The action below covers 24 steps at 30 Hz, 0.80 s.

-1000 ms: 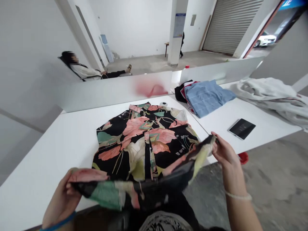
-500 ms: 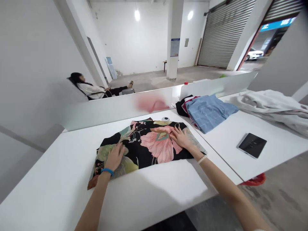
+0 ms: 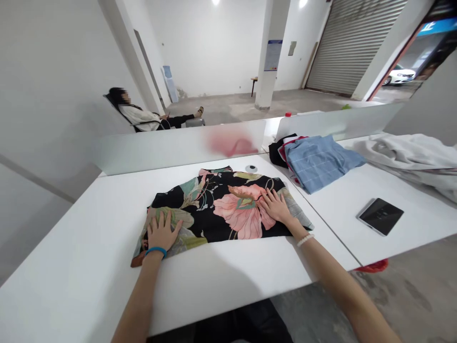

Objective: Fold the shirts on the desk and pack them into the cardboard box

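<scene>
A black shirt (image 3: pixel 214 228) printed with large pink and green flowers lies spread, apparently folded over, on the white table (image 3: pixel 89 238). My left hand (image 3: pixel 163 232) rests flat on its left part, fingers spread, a blue band round the wrist. On the right part, beside the big pink flower, my right hand (image 3: pixel 276 206) lies flat with its fingers stretched out. A pale bracelet (image 3: pixel 305 239) circles that wrist. Neither hand grips the cloth.
Folded clothes with a blue checked garment (image 3: pixel 317 162) on top lie to the right, near white cloth (image 3: pixel 417 152) and a dark-screened device (image 3: pixel 381 216). A frosted divider (image 3: pixel 160 152) runs along the back. Beyond it a person (image 3: pixel 141 114) reclines in a chair.
My left hand has slid left across the shirt and its fingers have spread. My right hand stays at about the same place on the cloth. The camera view has tilted down slightly.
</scene>
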Available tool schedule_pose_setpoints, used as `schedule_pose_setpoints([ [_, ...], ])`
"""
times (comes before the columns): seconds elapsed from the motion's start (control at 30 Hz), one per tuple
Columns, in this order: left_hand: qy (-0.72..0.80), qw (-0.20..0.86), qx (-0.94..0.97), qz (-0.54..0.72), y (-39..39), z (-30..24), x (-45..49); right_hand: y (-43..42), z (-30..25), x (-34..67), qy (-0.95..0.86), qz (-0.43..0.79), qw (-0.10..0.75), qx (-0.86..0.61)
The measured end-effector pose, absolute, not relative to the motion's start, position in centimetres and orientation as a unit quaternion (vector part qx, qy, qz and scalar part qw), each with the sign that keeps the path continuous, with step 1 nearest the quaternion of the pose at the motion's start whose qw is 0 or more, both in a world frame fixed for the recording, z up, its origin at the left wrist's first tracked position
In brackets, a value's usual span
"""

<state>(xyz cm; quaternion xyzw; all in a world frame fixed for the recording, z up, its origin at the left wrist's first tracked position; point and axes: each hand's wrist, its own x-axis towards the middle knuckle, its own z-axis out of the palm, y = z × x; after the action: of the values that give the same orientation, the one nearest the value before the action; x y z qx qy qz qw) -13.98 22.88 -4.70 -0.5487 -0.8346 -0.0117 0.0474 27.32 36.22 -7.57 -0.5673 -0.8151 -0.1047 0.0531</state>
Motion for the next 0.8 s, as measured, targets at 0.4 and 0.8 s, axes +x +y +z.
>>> schedule_pose_setpoints([
  [0.4, -0.812, 0.092, -0.571, -0.083, 11.4, -7.1, -10.8, 26.1, -8.6, 31.8, -0.821, -0.040, 0.124, -0.555],
  [0.8, -0.781, 0.087, -0.608, -0.112, 14.3, -3.1, -8.2, 25.2, -3.2, 33.9, -0.692, 0.080, 0.310, -0.647],
])
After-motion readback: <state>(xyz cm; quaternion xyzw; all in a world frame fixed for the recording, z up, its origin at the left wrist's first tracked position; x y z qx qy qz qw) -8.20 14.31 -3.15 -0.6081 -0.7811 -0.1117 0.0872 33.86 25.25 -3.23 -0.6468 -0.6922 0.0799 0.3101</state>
